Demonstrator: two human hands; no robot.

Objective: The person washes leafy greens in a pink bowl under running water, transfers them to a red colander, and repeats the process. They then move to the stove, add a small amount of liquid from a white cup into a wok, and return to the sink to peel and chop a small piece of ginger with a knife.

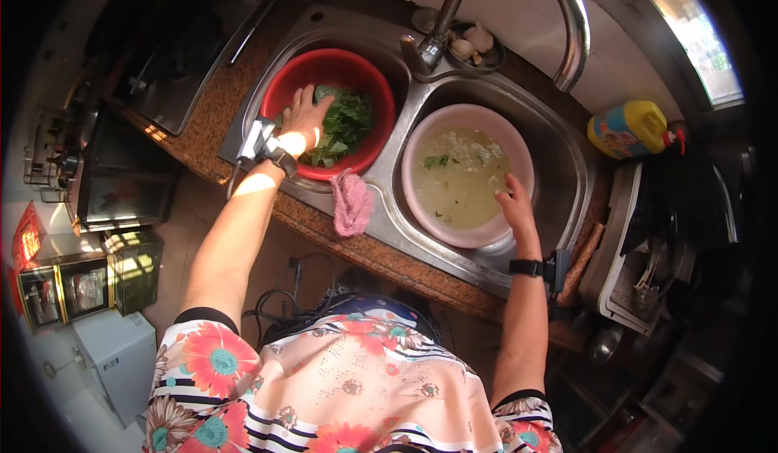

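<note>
My left hand (304, 119) rests with fingers spread on green leafy vegetables (346, 125) in a red plastic basin (380, 82), which sits in the left bowl of a steel double sink. Whether its fingers pinch any leaves cannot be told. Over the right rim of a pale pink basin (419, 222) is my right hand (516, 204), fingers apart and nothing between them. That basin stands in the right bowl and holds cloudy water (462, 179) with leaf bits and foam. A pink mesh cloth (351, 204) hangs over the sink's front edge beside the red basin.
A curved steel faucet (437, 40) rises behind the sink divider, near a dish of garlic (477, 43). To the right are a yellow bottle (632, 129) with a red cap and a dish rack (611, 258). A glass-topped stove (194, 58) lies at the left.
</note>
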